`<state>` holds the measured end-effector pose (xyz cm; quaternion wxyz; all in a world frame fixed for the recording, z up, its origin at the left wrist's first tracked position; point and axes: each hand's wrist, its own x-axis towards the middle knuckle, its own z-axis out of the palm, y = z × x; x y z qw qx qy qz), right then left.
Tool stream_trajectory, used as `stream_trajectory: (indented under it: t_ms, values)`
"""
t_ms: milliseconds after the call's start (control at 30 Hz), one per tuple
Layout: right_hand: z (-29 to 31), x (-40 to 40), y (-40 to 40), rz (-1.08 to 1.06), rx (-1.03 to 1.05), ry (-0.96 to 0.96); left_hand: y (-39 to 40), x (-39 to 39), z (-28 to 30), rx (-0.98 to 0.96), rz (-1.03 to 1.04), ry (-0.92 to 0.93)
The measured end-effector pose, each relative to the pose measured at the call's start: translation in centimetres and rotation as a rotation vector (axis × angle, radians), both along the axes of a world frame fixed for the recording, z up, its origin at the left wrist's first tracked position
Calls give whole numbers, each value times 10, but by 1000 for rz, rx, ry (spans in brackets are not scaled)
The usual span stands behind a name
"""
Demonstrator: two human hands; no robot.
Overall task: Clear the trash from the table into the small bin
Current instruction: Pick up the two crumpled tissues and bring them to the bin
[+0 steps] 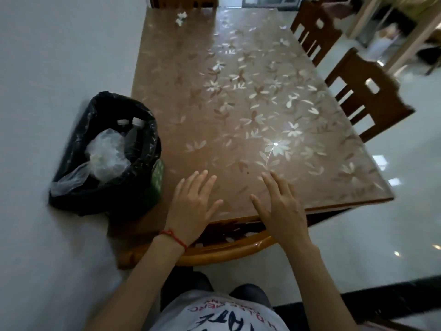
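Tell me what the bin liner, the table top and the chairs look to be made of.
Bin liner: thin black plastic film, crinkled and shiny. Table top: brown flowered surface under a glossy clear cover, likely glass or vinyl; it mirrors lights. Chairs: dark varnished wood, seemingly.

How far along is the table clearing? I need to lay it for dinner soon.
Mostly done: the black-lined small bin already holds capped plastic bottles and a crumpled clear bag. Nothing is in hand; the left hand and right hand lie open at the near edge. Left: the crumpled white tissue bits at the brown floral table's far corner.
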<state>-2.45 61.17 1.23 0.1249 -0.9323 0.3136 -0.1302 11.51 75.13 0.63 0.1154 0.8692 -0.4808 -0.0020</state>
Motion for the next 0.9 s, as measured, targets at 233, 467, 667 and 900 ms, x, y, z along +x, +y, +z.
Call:
stream_trajectory:
  t_ms: [233, 467, 667, 900]
  values:
    - [-4, -88, -41, -263, -13, 7, -78, -52, 2, 39, -215, -36]
    - [-10, -170, -59, -573, -21, -29, -150, -115, -7, 56, -470, -49]
    - [-24, -239, -60, -801, 8, -26, -204, -180, -11, 37, -694, -67]
    - [-31, -302, -60, -1035, 42, -20, -250, -247, -14, 47, -923, -98]
